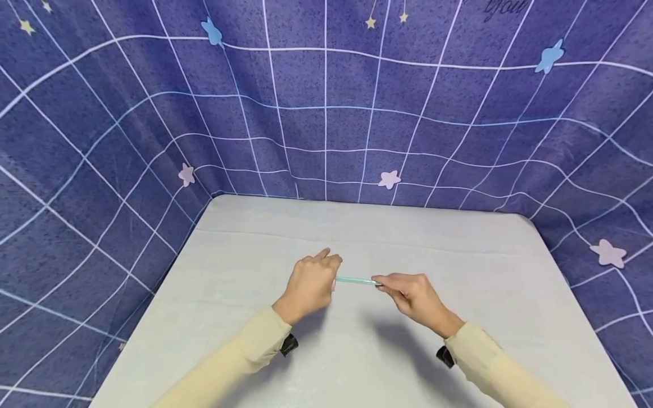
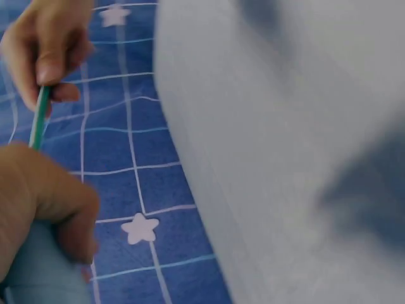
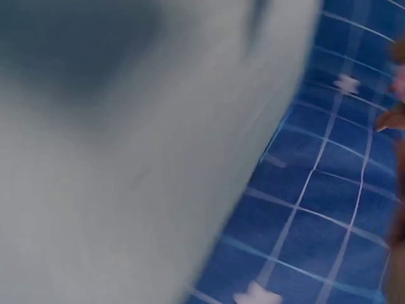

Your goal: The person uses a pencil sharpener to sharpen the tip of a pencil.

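A slim teal-green stick stretches between the two hands above the table. My right hand pinches its right end between thumb and fingers. The stick's other end runs in at my left hand, which curls palm down and hides it. Under the left fingers in the left wrist view is a pale blue rounded object; its kind I cannot tell. A small pink bit shows at the left hand's edge, beside the stick. In the right wrist view, only part of the left hand appears at the right edge.
A white-covered table lies beneath both hands, which cast shadows on it. Behind and at the sides hangs a blue curtain with grid lines and stars. Black wrist devices sit at the cream sleeves.
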A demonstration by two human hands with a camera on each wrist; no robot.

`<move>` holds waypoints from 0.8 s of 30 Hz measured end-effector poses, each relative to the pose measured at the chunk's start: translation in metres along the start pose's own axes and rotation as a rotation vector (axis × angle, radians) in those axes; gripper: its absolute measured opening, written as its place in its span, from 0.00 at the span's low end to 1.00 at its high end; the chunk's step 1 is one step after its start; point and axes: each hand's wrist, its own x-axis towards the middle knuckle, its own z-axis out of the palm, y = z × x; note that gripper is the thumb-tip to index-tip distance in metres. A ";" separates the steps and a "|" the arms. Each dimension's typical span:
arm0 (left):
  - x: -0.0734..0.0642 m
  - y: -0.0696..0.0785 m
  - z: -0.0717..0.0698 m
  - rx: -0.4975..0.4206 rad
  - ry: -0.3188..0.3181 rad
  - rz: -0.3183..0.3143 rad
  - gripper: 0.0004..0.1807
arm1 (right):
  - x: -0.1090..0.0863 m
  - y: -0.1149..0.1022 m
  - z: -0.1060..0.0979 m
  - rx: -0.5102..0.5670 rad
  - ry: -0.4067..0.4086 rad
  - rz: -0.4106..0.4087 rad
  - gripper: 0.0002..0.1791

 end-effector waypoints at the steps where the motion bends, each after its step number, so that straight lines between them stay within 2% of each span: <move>1: -0.001 0.002 0.002 0.065 0.056 0.029 0.20 | -0.001 0.000 -0.002 0.218 -0.068 0.159 0.13; 3: -0.003 0.005 0.005 0.191 0.170 0.092 0.19 | -0.002 0.002 -0.008 0.605 -0.167 0.482 0.13; 5: -0.005 0.008 0.009 0.267 0.272 0.139 0.16 | -0.003 0.005 -0.014 0.878 -0.245 0.736 0.13; 7: -0.007 0.011 0.012 0.301 0.329 0.166 0.15 | -0.004 0.009 -0.018 1.039 -0.312 0.869 0.13; 8: -0.008 0.012 0.013 0.309 0.337 0.171 0.14 | -0.004 0.010 -0.019 1.076 -0.340 0.897 0.13; 10: -0.009 0.012 0.013 0.296 0.307 0.159 0.16 | -0.003 0.010 -0.019 1.066 -0.358 0.906 0.13; 13: -0.007 0.011 0.011 0.250 0.205 0.102 0.23 | 0.002 0.006 -0.017 0.870 -0.302 0.834 0.15; 16: -0.003 0.008 0.007 0.156 0.104 0.022 0.28 | 0.005 0.000 -0.013 0.541 -0.185 0.678 0.16; 21: 0.006 0.001 0.001 -0.047 -0.014 -0.084 0.22 | 0.003 -0.005 -0.011 -0.075 0.071 0.205 0.12; 24: 0.010 -0.002 -0.004 -0.169 -0.092 -0.115 0.13 | 0.001 -0.004 -0.010 -0.358 0.194 -0.056 0.12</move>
